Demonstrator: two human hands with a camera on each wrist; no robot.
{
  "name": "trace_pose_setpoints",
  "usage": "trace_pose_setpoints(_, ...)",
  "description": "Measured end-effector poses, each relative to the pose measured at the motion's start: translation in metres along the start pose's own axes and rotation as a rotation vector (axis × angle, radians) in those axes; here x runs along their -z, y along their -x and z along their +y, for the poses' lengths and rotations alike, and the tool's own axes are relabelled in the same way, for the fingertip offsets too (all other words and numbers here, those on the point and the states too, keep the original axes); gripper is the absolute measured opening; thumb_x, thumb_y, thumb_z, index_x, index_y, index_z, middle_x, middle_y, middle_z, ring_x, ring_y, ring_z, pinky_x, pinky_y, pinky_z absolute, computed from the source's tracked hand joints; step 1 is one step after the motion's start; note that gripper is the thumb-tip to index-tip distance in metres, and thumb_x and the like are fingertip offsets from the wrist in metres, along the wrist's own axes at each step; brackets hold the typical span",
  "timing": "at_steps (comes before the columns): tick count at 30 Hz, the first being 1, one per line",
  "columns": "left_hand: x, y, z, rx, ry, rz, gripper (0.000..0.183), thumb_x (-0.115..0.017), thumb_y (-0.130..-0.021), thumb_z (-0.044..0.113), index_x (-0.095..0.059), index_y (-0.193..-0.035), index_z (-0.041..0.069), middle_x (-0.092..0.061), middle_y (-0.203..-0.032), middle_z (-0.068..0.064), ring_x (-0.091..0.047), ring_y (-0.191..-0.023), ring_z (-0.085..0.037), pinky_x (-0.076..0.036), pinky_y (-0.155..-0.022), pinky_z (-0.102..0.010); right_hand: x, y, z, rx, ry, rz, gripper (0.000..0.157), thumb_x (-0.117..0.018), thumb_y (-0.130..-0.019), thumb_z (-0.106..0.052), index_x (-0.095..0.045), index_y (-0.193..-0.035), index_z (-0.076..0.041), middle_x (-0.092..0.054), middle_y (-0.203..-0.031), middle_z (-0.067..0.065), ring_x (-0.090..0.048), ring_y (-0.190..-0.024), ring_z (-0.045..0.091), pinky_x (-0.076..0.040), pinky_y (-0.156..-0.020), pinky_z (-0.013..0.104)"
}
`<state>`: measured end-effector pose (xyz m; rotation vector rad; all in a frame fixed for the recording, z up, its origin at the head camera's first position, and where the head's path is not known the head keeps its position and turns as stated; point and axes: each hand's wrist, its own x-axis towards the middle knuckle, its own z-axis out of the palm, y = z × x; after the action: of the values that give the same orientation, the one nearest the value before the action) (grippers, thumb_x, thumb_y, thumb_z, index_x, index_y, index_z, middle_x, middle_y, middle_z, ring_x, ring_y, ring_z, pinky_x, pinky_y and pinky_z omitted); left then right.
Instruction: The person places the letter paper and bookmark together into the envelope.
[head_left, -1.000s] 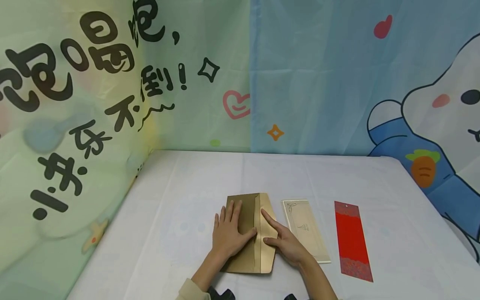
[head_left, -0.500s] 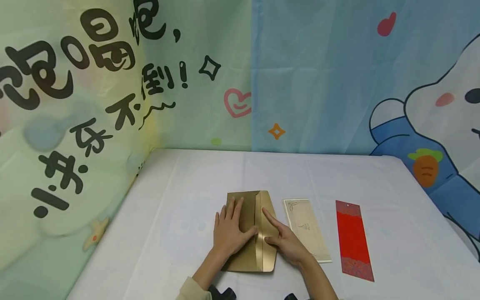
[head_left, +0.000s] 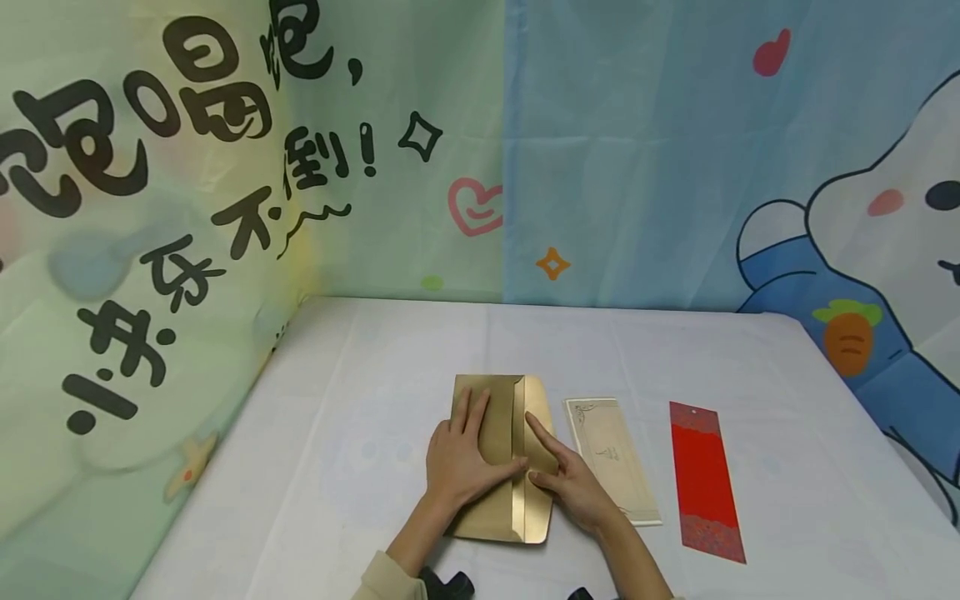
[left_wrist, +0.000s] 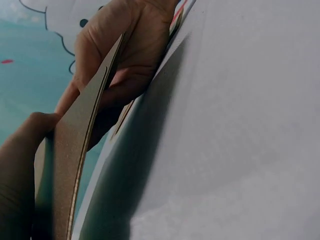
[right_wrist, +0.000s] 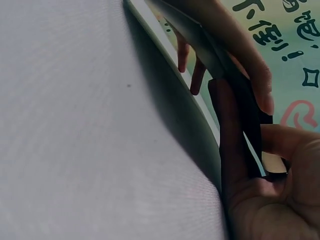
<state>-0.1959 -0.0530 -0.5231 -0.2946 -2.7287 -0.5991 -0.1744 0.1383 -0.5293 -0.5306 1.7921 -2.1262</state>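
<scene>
A gold paper envelope (head_left: 487, 518) with a long flap (head_left: 537, 518) along its right side is between my two hands, near the front of the table. My left hand (head_left: 459, 468) holds its left part, with the thumb and two fingers over the top; other fingers show below the paper in the right wrist view. At the flap's outer edge, my right hand (head_left: 579, 488) pinches the paper, thumb above and fingers beneath. The left wrist view shows the envelope (left_wrist: 70, 170) raised off the cloth. What is inside cannot be seen.
To the right lies a cream card-like packet (head_left: 609, 454) with printed ornament. Farther right is a long red paper strip (head_left: 707, 479) with a small hole at its top. A white cloth (head_left: 375, 375) covers the table; printed curtains (head_left: 615, 167) stand behind and left.
The envelope has shifted slightly away from me. My left thumb has slid right toward the flap, and its fingers lie less spread over the top. The right hand stays nearly in place.
</scene>
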Motion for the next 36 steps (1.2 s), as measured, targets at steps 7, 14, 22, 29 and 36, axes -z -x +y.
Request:
trace_pose_setpoints(7,0.000,-0.002,0.003,0.017,-0.023,0.020,0.106,-0.052,-0.060,0.081,-0.022,-0.148,0.029,-0.019,-0.152,-0.001,-0.051,-0.078,-0.028,-0.041,-0.061,-0.035,0.002,-0.001,0.002,0.052,0.057,-0.011,0.075,-0.058,-0.086,-0.001,-0.020,-0.149,-0.016,-0.005,-0.154,0.003,-0.008,-0.137,0.026,-0.037,-0.095,0.027)
trace_pose_setpoints(14,0.001,-0.001,0.004,0.035,-0.024,0.023,0.101,-0.058,-0.062,0.072,-0.026,-0.147,0.025,-0.020,-0.152,-0.003,-0.049,-0.074,-0.026,-0.039,-0.054,-0.029,0.001,-0.001,0.000,0.062,0.094,-0.010,0.076,-0.059,-0.085,-0.001,-0.020,-0.148,-0.016,-0.007,-0.154,0.003,0.000,-0.138,0.022,-0.032,-0.098,0.021)
trace_pose_setpoints(22,-0.001,0.001,0.003,0.074,0.016,0.018,0.100,-0.063,-0.058,0.064,-0.031,-0.145,0.025,-0.019,-0.152,0.000,-0.047,-0.076,-0.025,-0.036,-0.049,-0.027,-0.001,-0.001,0.000,0.042,0.045,-0.041,0.076,-0.056,-0.087,0.001,-0.016,-0.149,-0.016,-0.001,-0.154,0.007,-0.043,-0.122,0.019,-0.046,-0.086,0.035)
trace_pose_setpoints(29,-0.001,0.003,0.002,0.107,0.027,0.006,0.096,-0.061,-0.060,0.059,-0.032,-0.144,0.027,-0.020,-0.152,0.000,-0.046,-0.076,-0.025,-0.032,-0.046,-0.027,-0.006,0.000,-0.002,0.015,0.035,0.002,0.071,-0.057,-0.086,0.000,-0.023,-0.147,-0.014,-0.013,-0.152,0.010,-0.029,-0.132,0.022,-0.039,-0.094,0.028)
trace_pose_setpoints(36,-0.001,0.004,-0.001,0.120,0.031,0.002,0.096,-0.061,-0.060,0.060,-0.032,-0.144,0.027,-0.021,-0.152,-0.002,-0.047,-0.074,-0.026,-0.032,-0.045,-0.027,-0.007,0.006,-0.010,0.102,0.325,0.239,0.063,-0.060,-0.084,0.003,-0.037,-0.141,-0.009,-0.049,-0.130,0.023,-0.056,-0.108,0.034,-0.048,-0.083,0.031)
